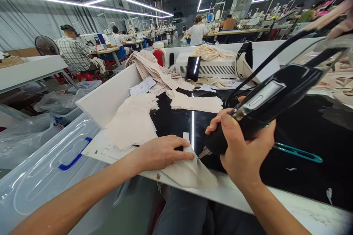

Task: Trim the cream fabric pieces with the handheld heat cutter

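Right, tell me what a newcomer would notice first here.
The bulky black tool in the right hand likely catches the eye first, looming right of centre. Next comes the left hand on pale cloth at the near edge of the table, then the blue handle on the clear bin at left.

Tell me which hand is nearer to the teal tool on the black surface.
Right. The right hand, gripping the black device, is just left of the teal tool in the view. The left hand is farther left, on pale fabric.
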The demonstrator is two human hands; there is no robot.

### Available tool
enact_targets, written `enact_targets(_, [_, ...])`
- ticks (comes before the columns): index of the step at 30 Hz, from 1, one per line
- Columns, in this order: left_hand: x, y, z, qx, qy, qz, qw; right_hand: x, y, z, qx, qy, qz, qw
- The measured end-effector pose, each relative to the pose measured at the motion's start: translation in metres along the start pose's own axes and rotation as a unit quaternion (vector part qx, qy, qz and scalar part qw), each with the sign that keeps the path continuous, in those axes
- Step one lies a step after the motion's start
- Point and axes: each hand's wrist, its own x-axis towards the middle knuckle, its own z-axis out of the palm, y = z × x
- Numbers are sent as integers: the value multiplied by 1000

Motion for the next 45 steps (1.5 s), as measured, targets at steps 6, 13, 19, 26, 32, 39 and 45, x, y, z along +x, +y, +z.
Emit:
enact_targets(6, [0, 1, 4, -13, -24, -29, 999, 6, -1, 2, -1, 7, 11, 1000])
enact_targets(13, [1, 1, 5, -19, -10, -27, 999, 9, 5, 6, 3, 10, 0, 1000])
enact_targets(19, [3, 3, 4, -19, -31, -37, 999, 8, 8, 9, -14, 2, -8, 1000])
enact_targets(26, [3, 2, 6, -5, 2, -13, 1000, 14, 13, 13, -6, 8, -12, 1000])
enact_targets(32, [3, 2, 6, 0, 3, -17, 1000, 16, 16, 14, -7, -6, -25, 1000])
enact_targets(39, [3, 5, 3, -11, -15, -34, 999, 21, 19, 21, 2, 7, -30, 1000])
enact_targets(45, [4, 6, 4, -39, -25, -58, 997, 20, 24, 23, 2, -5, -16, 1000])
